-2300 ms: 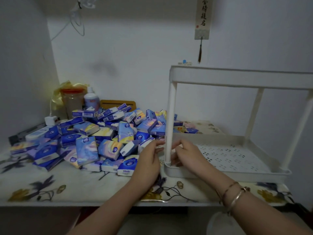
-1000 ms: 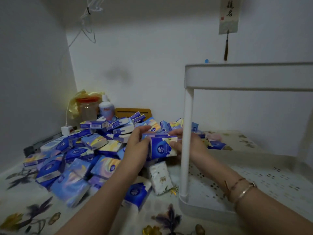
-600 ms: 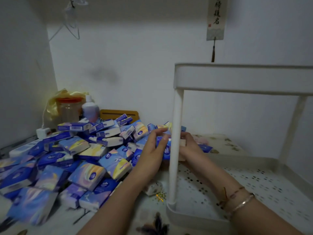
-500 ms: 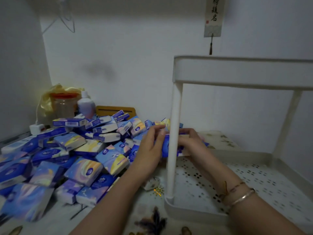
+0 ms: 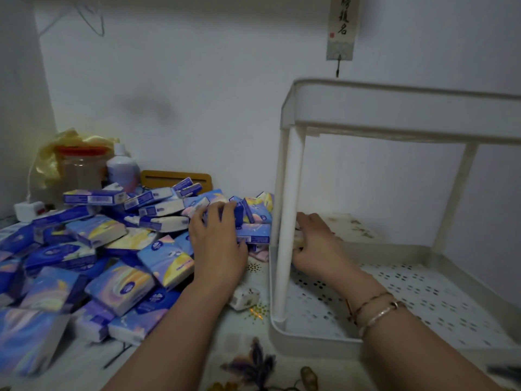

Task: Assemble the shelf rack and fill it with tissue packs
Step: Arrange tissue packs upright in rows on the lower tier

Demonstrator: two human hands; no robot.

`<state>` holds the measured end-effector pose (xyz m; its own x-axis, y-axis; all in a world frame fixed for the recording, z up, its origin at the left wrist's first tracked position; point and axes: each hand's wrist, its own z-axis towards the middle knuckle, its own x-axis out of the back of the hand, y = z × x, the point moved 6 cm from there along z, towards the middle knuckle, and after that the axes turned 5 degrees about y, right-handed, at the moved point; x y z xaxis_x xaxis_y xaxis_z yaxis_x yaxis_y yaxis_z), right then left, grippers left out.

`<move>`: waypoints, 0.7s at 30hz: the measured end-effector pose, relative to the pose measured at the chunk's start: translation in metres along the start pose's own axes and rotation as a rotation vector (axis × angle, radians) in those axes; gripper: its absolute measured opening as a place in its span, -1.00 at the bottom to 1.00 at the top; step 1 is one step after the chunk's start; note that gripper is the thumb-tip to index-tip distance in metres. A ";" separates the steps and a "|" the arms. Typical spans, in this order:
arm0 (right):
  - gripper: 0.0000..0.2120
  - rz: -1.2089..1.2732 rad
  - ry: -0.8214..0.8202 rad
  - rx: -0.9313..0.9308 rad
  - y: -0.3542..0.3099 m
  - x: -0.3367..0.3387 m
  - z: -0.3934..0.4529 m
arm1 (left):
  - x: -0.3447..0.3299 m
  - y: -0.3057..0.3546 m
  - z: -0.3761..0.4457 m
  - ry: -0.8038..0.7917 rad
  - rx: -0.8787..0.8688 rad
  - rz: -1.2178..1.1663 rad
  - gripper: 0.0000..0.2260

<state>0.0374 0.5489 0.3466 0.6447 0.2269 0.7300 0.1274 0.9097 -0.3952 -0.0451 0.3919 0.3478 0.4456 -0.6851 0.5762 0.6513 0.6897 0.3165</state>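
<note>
At the far left of the desk [image 5: 174, 359], which has a pale flowered cover, stand a clear plastic jar with a red lid [image 5: 81, 167] and a white bottle [image 5: 124, 167], in front of a yellow plastic bag [image 5: 67, 139]. Before them a big heap of small blue and purple tissue packs [image 5: 118, 258] spreads from the left edge to the middle.

The left hand [image 5: 217, 238] lies on the right side of this heap. Its fingers are bent over the top of one or two packs, but I cannot tell if it really clamps a pack or only presses on it. Just to the right of it lies a blue tissue pack with a barcode edge [image 5: 253, 234], its long axis going left to right, with the right end almost at the white front post of the rack [image 5: 287, 221].

Behind this post the right hand [image 5: 315, 244] is inside the white plastic two-level shelf rack [image 5: 394, 114], low over the left far part of the perforated bottom tray [image 5: 423, 294]. It seems closed around something pale, probably a tissue pack, but the post hides most of it, so the hold is not clear to me.

I think the filling has only begun: the bottom tray looks nearly bare. The heap lies left of the rack, so the left hand is nearer for picking and each pack must pass right, around the post. The rack's right side is cut off.
</note>
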 end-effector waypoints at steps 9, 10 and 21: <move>-0.51 -0.154 -0.015 0.000 0.013 -0.017 0.005 | -0.001 -0.004 -0.001 -0.057 0.093 0.059 -0.59; -0.54 -0.195 -0.008 -0.001 0.013 -0.018 0.006 | -0.001 -0.004 -0.002 -0.059 0.080 0.070 -0.65; -0.32 0.009 -0.073 -0.175 0.023 -0.028 0.006 | -0.030 0.012 -0.003 -0.208 -0.130 -0.179 -0.61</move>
<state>0.0182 0.5651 0.3204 0.5909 0.2654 0.7619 0.2549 0.8345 -0.4885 -0.0489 0.4196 0.3323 0.1899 -0.7211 0.6663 0.7874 0.5172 0.3354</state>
